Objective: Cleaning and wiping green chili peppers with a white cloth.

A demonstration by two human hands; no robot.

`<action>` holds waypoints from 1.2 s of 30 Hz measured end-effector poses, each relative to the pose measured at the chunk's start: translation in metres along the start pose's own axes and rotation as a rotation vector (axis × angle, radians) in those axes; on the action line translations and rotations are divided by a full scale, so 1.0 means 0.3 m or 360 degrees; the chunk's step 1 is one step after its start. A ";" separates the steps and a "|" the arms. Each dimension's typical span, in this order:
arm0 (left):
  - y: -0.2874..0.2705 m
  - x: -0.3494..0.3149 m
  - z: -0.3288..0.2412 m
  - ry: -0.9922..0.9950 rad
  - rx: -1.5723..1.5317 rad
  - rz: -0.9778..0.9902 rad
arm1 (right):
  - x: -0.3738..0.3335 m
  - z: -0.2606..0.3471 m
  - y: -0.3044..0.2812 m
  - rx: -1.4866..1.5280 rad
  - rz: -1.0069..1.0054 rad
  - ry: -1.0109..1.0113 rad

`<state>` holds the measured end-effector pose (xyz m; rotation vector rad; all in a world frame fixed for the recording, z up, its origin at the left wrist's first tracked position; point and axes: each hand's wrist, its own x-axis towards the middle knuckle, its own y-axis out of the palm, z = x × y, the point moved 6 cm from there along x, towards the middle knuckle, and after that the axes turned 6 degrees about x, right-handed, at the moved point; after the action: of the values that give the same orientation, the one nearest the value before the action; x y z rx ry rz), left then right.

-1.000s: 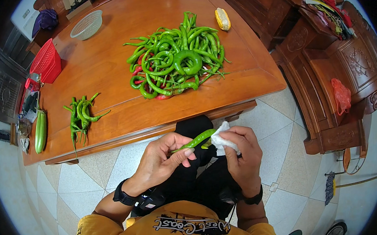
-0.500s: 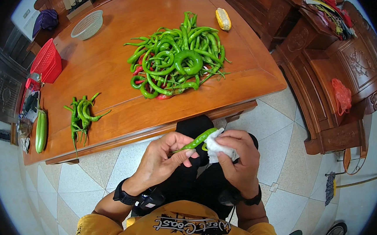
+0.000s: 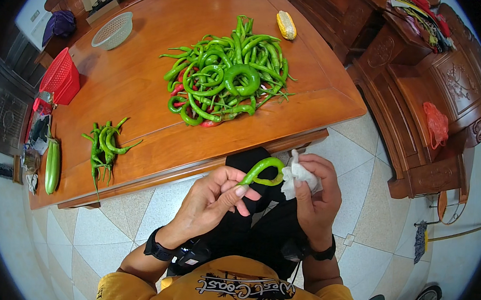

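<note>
Between thumb and fingers, my left hand pinches the stem end of a curled green chili pepper above my lap. The pepper bends round into an open hook towards the right. A crumpled white cloth or tissue is gripped in my right hand, close against the curved side of the pepper. Ahead on the table lies a big heap of green chili peppers, with a few red ones among them. A smaller bunch of green peppers rests near the table's left front edge.
The wooden table spreads in front of me. On it stand a red basket and a pale colander, with a long green eggplant-like vegetable at the left and a corn cob at the back right. Carved wooden furniture stands to the right.
My right hand with the white cloth has moved slightly right, uncovering the pepper's curled end. My left hand keeps its pinch on the stem end.
</note>
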<state>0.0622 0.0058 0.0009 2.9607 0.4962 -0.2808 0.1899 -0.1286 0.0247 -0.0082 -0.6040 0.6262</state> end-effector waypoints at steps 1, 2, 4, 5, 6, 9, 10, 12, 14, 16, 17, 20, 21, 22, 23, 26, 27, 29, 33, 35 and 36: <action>0.004 0.000 0.002 -0.0016 0.0000 0.0022 | -0.001 0.002 0.002 0.0000 0.0000 0.0000; 0.004 0.001 0.002 -0.0017 0.0000 0.0023 | -0.002 0.003 0.011 0.0048 0.0065 0.0027; 0.002 0.001 -0.002 0.0008 -0.0008 0.0018 | -0.009 0.014 0.026 0.0100 0.0133 0.0054; 0.000 0.000 -0.001 0.0008 -0.0007 0.0017 | -0.019 0.007 0.033 0.0154 0.0164 0.0210; -0.002 0.000 0.000 0.0021 -0.0014 0.0013 | -0.031 -0.004 0.040 0.0208 0.0193 0.0367; -0.003 0.000 0.004 0.0042 -0.0050 0.0024 | -0.049 -0.011 0.052 0.0300 0.0166 0.0420; -0.002 0.000 0.006 0.0051 -0.0080 0.0038 | -0.056 -0.018 0.052 0.0371 0.0136 0.0484; 0.005 0.000 0.013 0.0098 -0.0083 0.0041 | -0.061 -0.020 0.052 0.0383 0.0135 0.0465; 0.006 -0.002 0.018 0.0146 -0.0087 0.0041 | -0.062 -0.015 0.056 0.0397 0.0137 0.0445; 0.004 -0.004 0.017 0.0205 0.0004 0.0033 | -0.061 -0.004 0.067 0.0469 0.0138 0.0433; 0.005 -0.003 0.015 0.0206 0.0003 0.0031 | -0.064 -0.004 0.070 0.0469 0.0139 0.0433; 0.000 0.005 0.005 0.0268 -0.0007 -0.0019 | -0.071 -0.014 0.092 0.0408 0.0278 0.0380; -0.005 0.005 0.006 0.0264 0.0031 -0.0033 | -0.068 -0.012 0.097 0.0358 0.0313 0.0267; -0.008 0.005 0.007 0.0259 0.0069 -0.0047 | -0.063 -0.006 0.102 0.0308 0.0346 0.0154; -0.008 0.007 0.005 0.0258 0.0069 -0.0047 | -0.056 -0.003 0.099 0.0296 0.0344 0.0139; -0.019 0.000 -0.006 0.0275 0.0116 -0.0117 | -0.030 0.014 0.071 0.0181 0.0208 0.0026; -0.020 0.000 -0.005 0.0277 0.0149 -0.0120 | -0.028 0.009 0.060 0.0202 0.0138 0.0072; -0.019 0.002 -0.005 0.0278 0.0182 -0.0122 | -0.026 0.006 0.043 0.0282 0.0019 0.0113; -0.009 0.002 0.004 0.0228 0.0199 -0.0094 | -0.026 0.006 0.029 0.0322 -0.0040 0.0133; -0.007 0.001 0.003 0.0226 0.0193 -0.0092 | -0.028 0.013 0.035 0.0277 0.0023 0.0079; -0.009 0.002 -0.002 0.0242 0.0225 -0.0100 | -0.030 0.019 0.048 0.0265 0.0111 0.0080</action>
<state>0.0621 0.0085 0.0012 3.1237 0.6129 -0.1006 0.1733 -0.1227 0.0220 0.1111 -0.5029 0.7406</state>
